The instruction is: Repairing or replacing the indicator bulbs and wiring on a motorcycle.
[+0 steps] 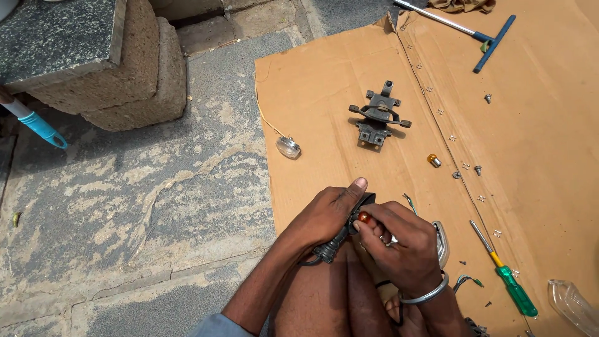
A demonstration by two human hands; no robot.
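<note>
My left hand (pixel 327 215) grips a black lamp socket (pixel 340 240) with a ribbed cable end, thumb stretched up along it. My right hand (pixel 402 246), a metal bangle on its wrist, pinches a small amber bulb (pixel 364 218) at the socket's mouth. Both hands work over my knees, at the near edge of a brown cardboard sheet (pixel 324 100). Thin wires (pixel 409 201) stick out behind my right hand, and a chrome part (pixel 442 240) shows partly beneath it.
On the cardboard lie a dark metal bracket (pixel 377 118), a second amber bulb (pixel 433 160), a clear round lens (pixel 288 147), loose screws (pixel 478 169), a green-handled screwdriver (pixel 506 281), a blue T-handle wrench (pixel 483 34) and a clear lens cover (pixel 573 306). Stone blocks (pixel 125 68) stand at the far left.
</note>
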